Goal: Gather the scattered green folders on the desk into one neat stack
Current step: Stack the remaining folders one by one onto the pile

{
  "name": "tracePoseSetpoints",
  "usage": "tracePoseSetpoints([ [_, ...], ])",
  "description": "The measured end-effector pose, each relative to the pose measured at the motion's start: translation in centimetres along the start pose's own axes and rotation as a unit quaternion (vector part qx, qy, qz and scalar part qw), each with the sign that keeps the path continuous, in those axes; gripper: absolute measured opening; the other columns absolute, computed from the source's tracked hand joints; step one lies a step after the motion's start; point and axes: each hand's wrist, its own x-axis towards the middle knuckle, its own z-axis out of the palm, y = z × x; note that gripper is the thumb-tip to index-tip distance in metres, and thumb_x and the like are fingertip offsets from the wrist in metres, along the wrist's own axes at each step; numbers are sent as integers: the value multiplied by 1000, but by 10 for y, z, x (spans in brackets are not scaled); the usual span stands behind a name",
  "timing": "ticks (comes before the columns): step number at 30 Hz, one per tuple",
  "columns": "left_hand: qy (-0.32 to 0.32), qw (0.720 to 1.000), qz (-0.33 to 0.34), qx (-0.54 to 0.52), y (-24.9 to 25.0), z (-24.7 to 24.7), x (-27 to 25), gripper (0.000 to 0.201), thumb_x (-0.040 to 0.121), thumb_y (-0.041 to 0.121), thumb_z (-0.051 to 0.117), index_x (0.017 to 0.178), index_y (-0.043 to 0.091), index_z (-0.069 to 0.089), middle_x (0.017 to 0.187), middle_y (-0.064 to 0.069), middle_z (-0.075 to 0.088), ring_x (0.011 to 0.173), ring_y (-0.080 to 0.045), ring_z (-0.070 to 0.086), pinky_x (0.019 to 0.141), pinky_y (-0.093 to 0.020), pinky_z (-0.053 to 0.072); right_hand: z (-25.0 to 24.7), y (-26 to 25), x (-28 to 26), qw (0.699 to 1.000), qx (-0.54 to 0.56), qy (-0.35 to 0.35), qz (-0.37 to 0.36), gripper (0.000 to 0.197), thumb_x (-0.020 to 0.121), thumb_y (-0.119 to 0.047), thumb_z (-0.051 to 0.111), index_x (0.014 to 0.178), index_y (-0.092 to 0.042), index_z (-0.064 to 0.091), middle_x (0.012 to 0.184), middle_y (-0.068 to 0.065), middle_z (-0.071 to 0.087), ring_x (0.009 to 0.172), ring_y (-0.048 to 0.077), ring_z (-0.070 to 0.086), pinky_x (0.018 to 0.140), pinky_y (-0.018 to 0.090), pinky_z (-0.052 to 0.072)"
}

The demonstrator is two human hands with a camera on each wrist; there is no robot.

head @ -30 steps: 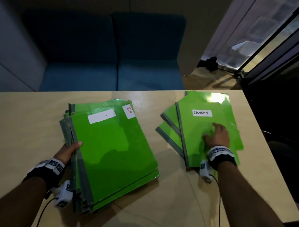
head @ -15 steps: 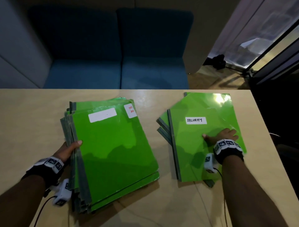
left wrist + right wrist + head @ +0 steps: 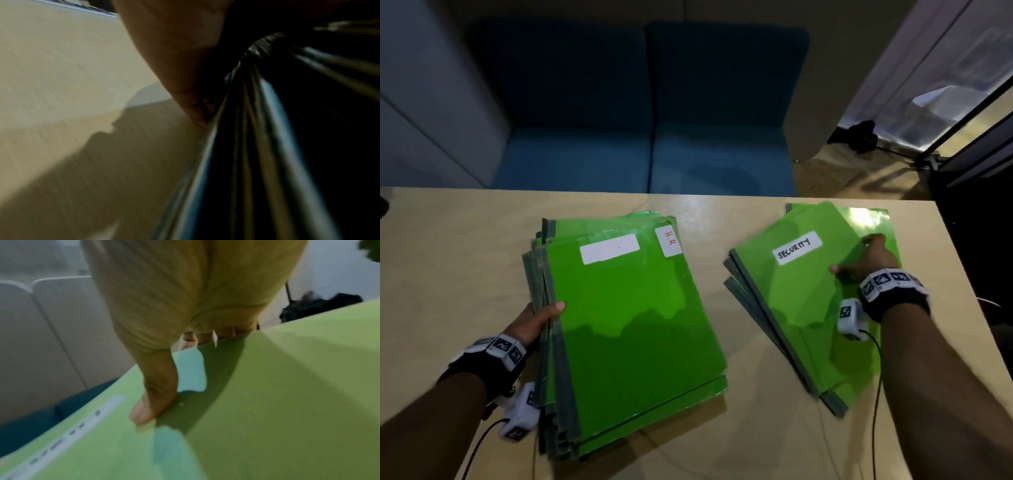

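A tall stack of green folders [image 3: 633, 325] with grey spines lies on the left of the desk [image 3: 465, 257], its top folder marked H.R. My left hand [image 3: 537, 318] grips its spine edge, thumb on top; in the left wrist view the palm [image 3: 174, 48] sits against the dark spines [image 3: 277, 146]. On the right lies a smaller, fanned pile topped by the SECURITY folder [image 3: 801, 301]. My right hand [image 3: 869, 260] holds that folder at its right edge. The thumb [image 3: 148, 410] presses on the cover [image 3: 287, 402] and the fingers curl over the edge.
A blue sofa [image 3: 640, 154] stands beyond the desk's far edge. The desk's right edge [image 3: 962, 308] runs close beside the small pile, with dark floor past it. Bare desk lies between the two piles and at the far left.
My right hand slid from the middle of the SECURITY folder to its right edge and took hold. The folder turned counter-clockwise over the pile beneath. The left hand and big stack stayed put.
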Motion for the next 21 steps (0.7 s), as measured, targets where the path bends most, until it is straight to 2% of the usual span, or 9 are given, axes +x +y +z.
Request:
tracePoseSetpoints([
  [4,1,1000,-4,-3,1,-1,1,70,89,29,59,149,9,31,153,-13,34,138,-32,36,113,-42,25,3,-7,18,990,-115,4,-78,101,63,-45,87,143,-5,39,140,23,39,130,42,38,108,51,38],
  [7,4,1000,-1,-15,1,-1,1,70,89,30,60,149,10,30,153,-13,35,138,-32,36,113,-43,25,17,6,17,991,-120,0,-54,94,66,-44,86,141,-10,41,142,20,32,134,40,31,110,52,33],
  [10,4,1000,-3,-9,2,-1,-1,71,91,29,61,150,10,28,153,-13,34,138,-32,35,112,-43,25,15,8,13,992,-118,-20,-36,94,60,-46,89,135,-13,45,140,16,33,134,38,29,109,53,32],
  [12,-1,1000,6,-5,2,-3,-2,85,81,35,71,150,11,28,153,-13,35,137,-32,37,112,-43,26,13,7,12,991,-126,-28,-31,99,56,-45,91,135,-11,43,140,16,34,134,38,31,109,53,33],
  [14,-10,1000,7,-2,5,-4,-5,99,66,44,70,150,13,28,152,-12,36,136,-32,39,111,-42,28,8,6,5,996,-81,-12,-29,100,55,-40,93,134,-10,41,136,19,43,129,40,41,106,53,38],
  [15,-14,1000,8,-7,7,-3,-7,100,64,44,68,150,13,27,152,-12,36,137,-32,38,110,-42,28,4,6,2,999,-27,-7,-34,96,57,-33,93,133,-9,40,131,18,50,123,40,47,101,50,42],
  [18,-16,1000,5,-20,7,0,-8,83,84,30,70,151,11,25,154,-12,33,139,-31,35,108,-38,27,-26,2,-18,990,106,-13,-90,74,67,-14,88,127,-9,45,103,11,59,100,33,60,86,39,45],
  [19,-16,1000,2,-21,7,1,-8,72,91,25,63,151,11,25,154,-12,33,139,-31,35,106,-36,28,-37,3,-23,985,127,-15,-116,66,69,-12,86,124,-10,50,97,9,62,96,30,63,85,39,47],
  [21,-13,1000,-3,-15,7,2,-10,65,95,24,57,151,10,27,153,-12,34,139,-31,35,106,-36,28,-57,3,-35,973,169,-22,-157,48,72,-12,84,114,-15,62,85,-3,73,91,29,69,85,41,52],
])
